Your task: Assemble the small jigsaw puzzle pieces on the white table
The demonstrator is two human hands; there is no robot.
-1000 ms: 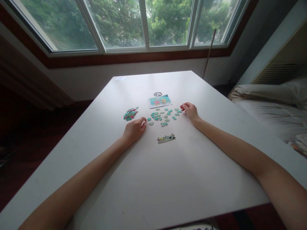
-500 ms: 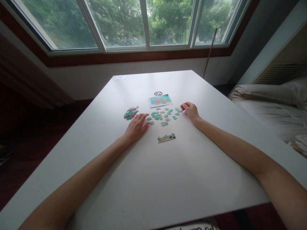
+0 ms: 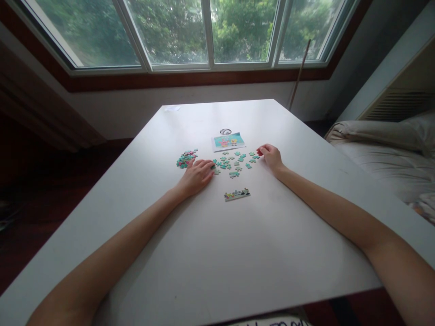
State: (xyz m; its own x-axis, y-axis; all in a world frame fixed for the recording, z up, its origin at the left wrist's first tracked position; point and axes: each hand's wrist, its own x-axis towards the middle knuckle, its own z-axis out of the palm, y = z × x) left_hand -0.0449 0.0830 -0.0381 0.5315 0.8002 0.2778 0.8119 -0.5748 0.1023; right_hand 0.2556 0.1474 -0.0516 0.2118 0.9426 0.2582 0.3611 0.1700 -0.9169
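My left hand (image 3: 197,174) lies flat on the white table (image 3: 217,253), fingers stretched out, fingertips touching the left edge of a scatter of teal puzzle pieces (image 3: 233,162). At the scatter's right edge rests my right hand (image 3: 271,155) with its fingers curled; whether they pinch a piece is too small to see. A joined strip of puzzle pieces (image 3: 237,194) lies nearer to me, between my arms. A pile of mixed pink and teal pieces (image 3: 186,158) sits just left of my left hand. A small reference picture (image 3: 228,141) lies beyond the scatter.
A small round dark-rimmed object (image 3: 225,131) sits behind the picture, and a white scrap (image 3: 172,108) lies at the far left corner. A bed with pale bedding (image 3: 384,149) stands to the right. A stick (image 3: 298,74) leans under the window.
My left hand has uncurled and slid forward and right, from a loose fist to flat fingers reaching the teal pieces. My right hand has stayed in place.
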